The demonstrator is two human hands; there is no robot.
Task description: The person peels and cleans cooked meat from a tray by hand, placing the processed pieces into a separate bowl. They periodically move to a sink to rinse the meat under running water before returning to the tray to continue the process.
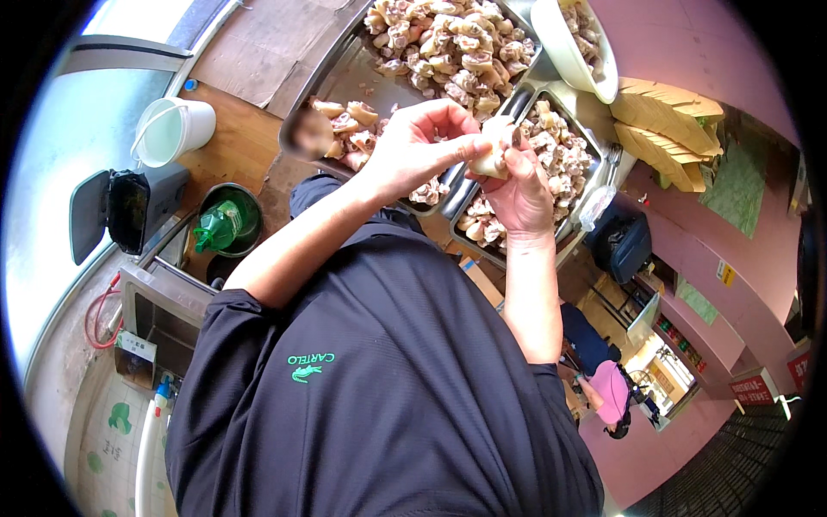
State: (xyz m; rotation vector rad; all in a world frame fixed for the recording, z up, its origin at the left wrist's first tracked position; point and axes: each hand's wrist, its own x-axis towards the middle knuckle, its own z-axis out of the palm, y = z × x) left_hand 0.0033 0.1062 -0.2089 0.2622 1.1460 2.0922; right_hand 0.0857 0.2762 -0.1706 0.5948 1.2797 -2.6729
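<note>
Both my hands meet over the trays and hold one pale chunk of bone-in meat (494,148), which looks like a cut piece of pig's trotter. My left hand (424,148) pinches it between thumb and fingers from the left. On the other side, my right hand (522,194) has its fingers wrapped round the chunk. Beyond them, a wide metal tray (366,82) bears a big heap of similar chunks (457,43), with a smaller group (353,121) at its near left. Under my right hand is a deeper metal pan (588,185) of smaller pieces.
A white bowl (608,82) with more meat stands at the far right, near yellowish layered sheets (663,129). To the left are a white bucket (194,125), a lidded bin (90,215) and a dark bucket holding a green bottle (220,226). Another person (607,392) appears at lower right.
</note>
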